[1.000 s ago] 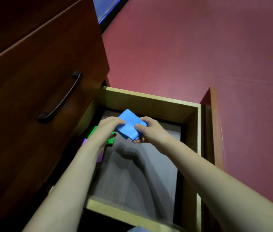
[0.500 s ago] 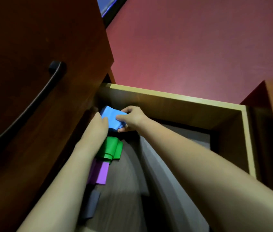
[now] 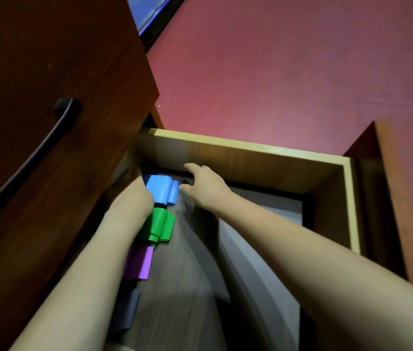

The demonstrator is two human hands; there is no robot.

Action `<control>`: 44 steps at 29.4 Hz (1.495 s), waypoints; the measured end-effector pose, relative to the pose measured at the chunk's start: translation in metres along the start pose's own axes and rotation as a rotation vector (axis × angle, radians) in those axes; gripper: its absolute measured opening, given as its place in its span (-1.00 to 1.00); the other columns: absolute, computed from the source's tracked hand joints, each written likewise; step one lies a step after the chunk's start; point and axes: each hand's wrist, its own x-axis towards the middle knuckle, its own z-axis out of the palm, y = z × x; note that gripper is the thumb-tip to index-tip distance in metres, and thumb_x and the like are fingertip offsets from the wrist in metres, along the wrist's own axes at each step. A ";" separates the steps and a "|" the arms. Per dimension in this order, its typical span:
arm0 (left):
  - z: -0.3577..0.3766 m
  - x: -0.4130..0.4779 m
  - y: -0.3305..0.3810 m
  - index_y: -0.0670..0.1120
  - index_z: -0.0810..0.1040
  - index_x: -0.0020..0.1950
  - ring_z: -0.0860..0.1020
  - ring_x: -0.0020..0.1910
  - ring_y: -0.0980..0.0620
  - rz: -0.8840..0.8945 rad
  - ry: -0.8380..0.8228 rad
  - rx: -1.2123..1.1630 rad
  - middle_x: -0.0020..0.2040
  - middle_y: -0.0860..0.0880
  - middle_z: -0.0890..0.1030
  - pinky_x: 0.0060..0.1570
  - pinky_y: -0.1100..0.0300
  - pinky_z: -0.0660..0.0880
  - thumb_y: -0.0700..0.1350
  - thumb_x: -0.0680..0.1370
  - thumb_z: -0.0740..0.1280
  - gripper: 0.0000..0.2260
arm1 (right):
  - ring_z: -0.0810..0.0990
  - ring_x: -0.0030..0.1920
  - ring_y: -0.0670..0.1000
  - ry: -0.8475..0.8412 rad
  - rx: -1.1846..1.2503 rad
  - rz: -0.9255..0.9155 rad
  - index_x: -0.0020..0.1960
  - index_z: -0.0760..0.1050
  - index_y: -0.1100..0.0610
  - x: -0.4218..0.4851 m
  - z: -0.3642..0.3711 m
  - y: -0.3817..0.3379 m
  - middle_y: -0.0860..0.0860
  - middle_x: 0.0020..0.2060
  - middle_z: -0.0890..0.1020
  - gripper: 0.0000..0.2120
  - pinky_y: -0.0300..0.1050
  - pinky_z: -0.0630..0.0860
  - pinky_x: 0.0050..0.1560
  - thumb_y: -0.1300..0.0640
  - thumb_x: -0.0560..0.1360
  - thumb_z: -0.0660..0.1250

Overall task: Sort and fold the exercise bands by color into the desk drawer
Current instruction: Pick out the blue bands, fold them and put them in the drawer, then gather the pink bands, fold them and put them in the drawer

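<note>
Blue band [image 3: 161, 190], held over the drawer [image 3: 251, 146] a second ago, is now lying in its far left corner beyond the green band [image 3: 161, 224]. Right hand [image 3: 205, 187] is releasing, fingers relaxed; left hand [image 3: 134, 196] is touching the band's edge, grip indiscernible. Placement is nearing completion.

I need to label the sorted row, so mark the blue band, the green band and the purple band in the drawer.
blue band [image 3: 161, 190], head view, centre of its top fold.
green band [image 3: 160, 221], head view, centre of its top fold.
purple band [image 3: 144, 263], head view, its lit right half.
</note>
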 end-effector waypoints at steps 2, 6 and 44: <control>-0.011 -0.025 0.018 -0.07 -0.06 0.52 0.36 0.35 -0.20 0.042 0.043 0.120 0.41 -0.21 0.32 0.24 0.03 0.34 -0.11 0.57 0.15 -0.42 | 0.45 0.21 0.23 0.018 -0.014 0.004 0.46 0.05 0.09 -0.019 -0.021 0.005 0.20 0.23 0.45 -0.41 0.06 0.42 0.20 0.08 0.51 0.23; -0.029 -0.071 0.055 -0.01 -0.19 0.51 0.40 0.29 -0.16 0.138 0.038 0.212 0.40 -0.16 0.30 0.10 0.08 0.36 0.01 0.58 0.10 -0.39 | 0.53 0.09 0.23 0.040 0.046 0.049 0.47 -0.09 0.11 -0.060 -0.056 0.007 0.21 0.11 0.53 -0.33 0.16 0.49 0.13 0.08 0.52 0.22; 0.097 -0.394 0.305 0.07 0.22 0.39 0.50 0.20 -0.11 1.115 -0.274 0.178 0.21 -0.03 0.56 0.07 0.10 0.42 -0.09 0.53 0.11 -0.59 | 0.50 -0.38 -0.05 0.593 0.748 0.481 0.43 0.06 0.05 -0.462 -0.143 0.264 0.04 -0.14 0.45 -0.47 -0.29 0.44 -0.34 0.25 0.52 0.15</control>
